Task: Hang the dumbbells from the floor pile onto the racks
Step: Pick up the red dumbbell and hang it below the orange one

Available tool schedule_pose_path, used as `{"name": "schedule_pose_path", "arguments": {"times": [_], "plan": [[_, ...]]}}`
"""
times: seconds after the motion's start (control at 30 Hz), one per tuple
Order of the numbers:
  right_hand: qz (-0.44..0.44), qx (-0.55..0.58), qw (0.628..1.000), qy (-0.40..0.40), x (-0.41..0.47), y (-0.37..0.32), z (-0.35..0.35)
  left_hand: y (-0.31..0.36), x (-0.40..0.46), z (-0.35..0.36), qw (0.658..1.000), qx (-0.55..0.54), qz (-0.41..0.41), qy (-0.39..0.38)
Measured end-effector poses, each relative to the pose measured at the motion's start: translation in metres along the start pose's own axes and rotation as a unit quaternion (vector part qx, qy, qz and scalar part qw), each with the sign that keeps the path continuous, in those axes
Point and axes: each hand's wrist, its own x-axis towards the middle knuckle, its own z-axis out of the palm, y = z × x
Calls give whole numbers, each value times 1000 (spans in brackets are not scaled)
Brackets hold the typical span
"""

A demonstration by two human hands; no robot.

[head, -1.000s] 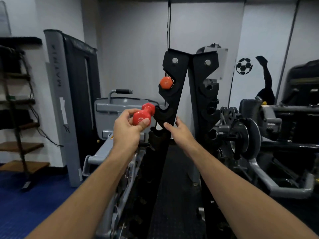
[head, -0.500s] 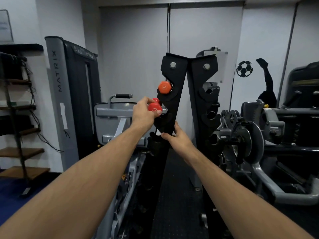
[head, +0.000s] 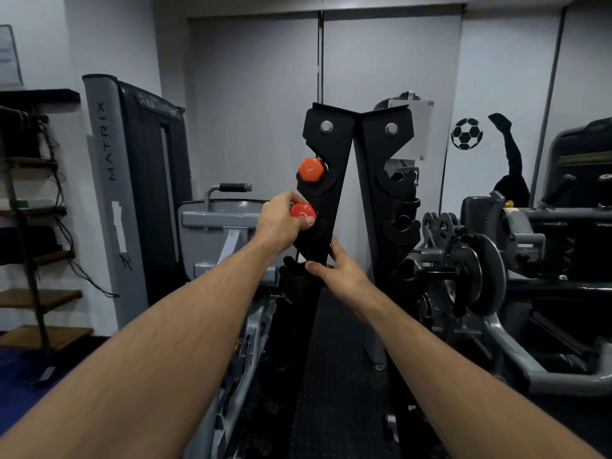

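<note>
A black upright dumbbell rack [head: 334, 154] stands straight ahead, its two notched side plates meeting at the top. An orange dumbbell [head: 310, 169] hangs in the top left notch. My left hand [head: 281, 221] grips a small red dumbbell [head: 303, 212] and holds it against the second notch of the left plate; most of the dumbbell is hidden by my fingers. My right hand [head: 341, 271] grips the edge of the left plate just below, thumb in front, fingers behind. The right plate [head: 394, 207] shows only bare notches.
A grey Matrix machine [head: 109, 180] with a handle stands on the left, wooden shelves [head: 36, 293] further left. A weight-plate machine [head: 477, 270] crowds the right side. The floor beneath is dark rubber matting [head: 334, 376], blue at the far left.
My left hand has carried the red dumbbell up and right, from open air to the second notch. My right hand has closed on the rack plate.
</note>
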Motion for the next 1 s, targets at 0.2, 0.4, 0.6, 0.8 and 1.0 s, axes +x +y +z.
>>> {"name": "schedule_pose_path", "arguments": {"times": [0.2,0.4,0.6,0.8,1.0], "plan": [[0,-3,1000,7,-1,1,4,-5,2,-4,1000,-22,1,-21],[8,-11,1000,9,3,3,4,-11,5,-1,999,-53,-1,-11],[6,-18,1000,22,5,9,7,-16,3,-1,998,-50,14,-19],[-4,-13,1000,27,4,8,10,-15,2,-3,998,-45,13,-32],[-3,-14,1000,26,0,5,9,-15,1,-6,998,-44,8,-51]]}}
